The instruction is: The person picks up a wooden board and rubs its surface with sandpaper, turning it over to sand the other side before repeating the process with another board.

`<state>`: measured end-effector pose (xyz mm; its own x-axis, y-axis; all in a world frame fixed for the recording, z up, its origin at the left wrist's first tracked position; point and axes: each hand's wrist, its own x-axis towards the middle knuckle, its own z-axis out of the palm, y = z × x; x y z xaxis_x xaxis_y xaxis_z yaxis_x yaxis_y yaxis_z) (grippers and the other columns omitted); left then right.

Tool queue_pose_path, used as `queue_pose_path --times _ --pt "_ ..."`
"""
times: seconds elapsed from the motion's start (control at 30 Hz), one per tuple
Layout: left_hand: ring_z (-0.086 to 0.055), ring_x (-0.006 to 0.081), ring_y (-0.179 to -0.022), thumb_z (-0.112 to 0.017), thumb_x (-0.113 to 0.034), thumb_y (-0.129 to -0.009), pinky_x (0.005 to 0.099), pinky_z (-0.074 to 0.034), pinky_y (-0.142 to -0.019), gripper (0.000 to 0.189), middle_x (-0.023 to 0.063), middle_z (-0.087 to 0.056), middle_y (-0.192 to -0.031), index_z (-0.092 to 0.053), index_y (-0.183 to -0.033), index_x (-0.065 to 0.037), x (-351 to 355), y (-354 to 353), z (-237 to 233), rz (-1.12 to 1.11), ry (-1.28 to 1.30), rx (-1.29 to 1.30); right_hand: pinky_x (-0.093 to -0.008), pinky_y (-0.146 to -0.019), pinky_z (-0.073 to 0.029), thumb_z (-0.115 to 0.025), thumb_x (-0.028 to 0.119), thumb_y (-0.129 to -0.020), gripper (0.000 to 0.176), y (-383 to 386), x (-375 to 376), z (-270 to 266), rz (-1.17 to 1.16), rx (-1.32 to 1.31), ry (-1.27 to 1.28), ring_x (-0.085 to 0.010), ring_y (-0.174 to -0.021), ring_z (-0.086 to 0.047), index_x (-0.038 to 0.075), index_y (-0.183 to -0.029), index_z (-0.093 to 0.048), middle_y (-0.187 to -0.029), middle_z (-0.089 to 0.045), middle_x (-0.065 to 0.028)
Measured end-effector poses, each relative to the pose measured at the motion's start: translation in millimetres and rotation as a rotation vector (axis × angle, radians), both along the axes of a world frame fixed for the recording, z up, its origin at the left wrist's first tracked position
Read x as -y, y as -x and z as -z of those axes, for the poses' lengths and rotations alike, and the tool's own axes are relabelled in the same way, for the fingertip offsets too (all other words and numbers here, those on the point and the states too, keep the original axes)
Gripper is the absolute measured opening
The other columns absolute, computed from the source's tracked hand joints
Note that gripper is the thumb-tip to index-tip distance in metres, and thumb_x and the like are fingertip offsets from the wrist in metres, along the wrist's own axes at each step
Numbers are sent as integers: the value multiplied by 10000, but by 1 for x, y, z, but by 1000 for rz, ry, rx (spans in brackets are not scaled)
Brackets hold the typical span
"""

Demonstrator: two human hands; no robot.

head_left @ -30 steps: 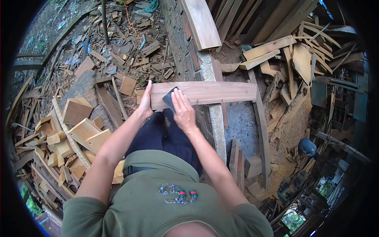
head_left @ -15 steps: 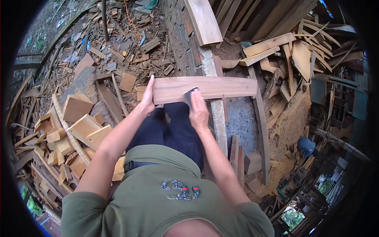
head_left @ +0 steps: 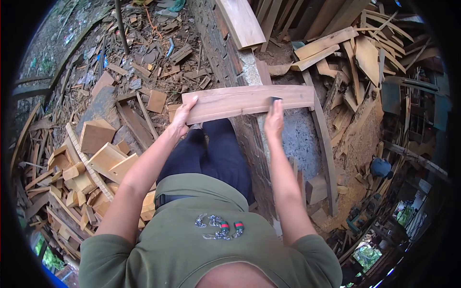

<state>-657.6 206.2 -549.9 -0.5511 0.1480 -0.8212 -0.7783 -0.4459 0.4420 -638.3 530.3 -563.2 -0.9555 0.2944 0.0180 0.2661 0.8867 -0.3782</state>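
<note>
A long, slightly curved wooden board [head_left: 225, 102] lies crosswise in front of me, its middle over a low wall. My left hand [head_left: 182, 117] is closed around the board's left end, thumb on the upper face. On the right half of the board, my right hand [head_left: 274, 122] presses a small dark piece of sandpaper [head_left: 274, 100] against the surface near the lower edge. The hand covers part of the sandpaper, and its fingers are slightly blurred.
The low brick wall [head_left: 250, 72] carries another board [head_left: 242, 24] farther off. Wood offcuts [head_left: 98, 137] are heaped at left. To the right stand a curved timber [head_left: 326, 158] and a pile of loose planks [head_left: 367, 62]. A rounded blue object [head_left: 381, 167] sits at far right.
My right hand has slid the sandpaper to the right along the board, from near its middle toward the right end. The left hand keeps its hold, and the board is slightly tilted.
</note>
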Motion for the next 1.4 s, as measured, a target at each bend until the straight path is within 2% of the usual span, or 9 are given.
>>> queue_pose_path --times 0.13,0.2,0.37,0.5,0.57,0.83,0.93,1.3,1.4 --pt "-589 187 -1010 -753 -473 -778 340 -451 -922 635 94 -622 -1108 -553 -1175 -19 2 -3 23 -2 97 -82 -473 -900 -437 -460 389 -956 529 36 -91 0 372 139 204 -446 -1033 -587 -82 -1160 -588 -1088 -622 -300" --pt "-585 191 -1039 -702 -456 -837 367 -456 -922 577 79 -611 -1147 -539 -1223 -59 7 -5 36 53 144 -38 -481 -877 -435 -449 462 -941 614 43 -120 -2 547 -185 278 -454 -980 -601 -115 -1072 -614 -1012 -630 -328" --pt "-616 207 -1005 -649 -465 -880 380 -492 -887 543 114 -619 -1140 -546 -1192 -33 -2 -8 30 -32 159 34 -434 -978 -392 -439 529 -938 697 62 -205 -3 891 -163 307 -410 -1073 -579 -115 -1172 -565 -1135 -612 -295" --pt "-616 196 -1012 -538 -478 -944 380 -508 -863 523 92 -612 -1161 -493 -1243 -51 -3 -4 17 81 201 66 -444 -977 -389 -427 574 -932 738 78 -254 -1 752 -362 536 -350 -1092 -576 -81 -1262 -507 -1186 -606 -229" --pt "-592 199 -1034 -513 -576 -917 446 -488 -839 574 60 -598 -1165 -486 -1273 -126 4 -9 28 155 218 77 -429 -960 -383 -459 592 -920 709 90 -255 -26 926 -28 876 -250 -1117 -547 -3 -1306 -482 -1248 -566 -159" --pt "-557 245 -1149 -451 -644 -908 548 -397 -960 696 86 -549 -1299 -428 -1356 -112 2 -1 13 257 325 177 -333 -989 -385 -491 537 -931 679 90 -263 5 760 17 896 -201 -1175 -510 -39 -1290 -508 -1284 -547 -125" --pt "-576 210 -1087 -507 -510 -941 452 -438 -942 540 67 -581 -1208 -458 -1311 -120 9 26 -10 176 381 160 -348 -1026 -377 -505 453 -957 613 63 -254 0 790 -47 994 -197 -1213 -498 -3 -1363 -453 -1324 -531 -80" --pt "-630 171 -857 -550 -254 -916 314 -534 -700 487 136 -649 -1046 -490 -1312 24 53 381 -108 545 880 -678 -456 -1110 -305 -376 506 -985 573 67 -101 -45 1201 -335 1669 -259 -1311 -407 76 -1358 -443 -1425 -430 -100" --pt "-655 359 -946 -567 -372 -855 395 -523 -833 530 232 -642 -1098 -563 -1266 -38 36 490 -93 631 1404 -953 -438 -1103 -305 -388 512 -978 582 92 -42 -7 1298 -346 1835 -242 -1311 -408 91 -1379 -414 -1426 -430 -101"
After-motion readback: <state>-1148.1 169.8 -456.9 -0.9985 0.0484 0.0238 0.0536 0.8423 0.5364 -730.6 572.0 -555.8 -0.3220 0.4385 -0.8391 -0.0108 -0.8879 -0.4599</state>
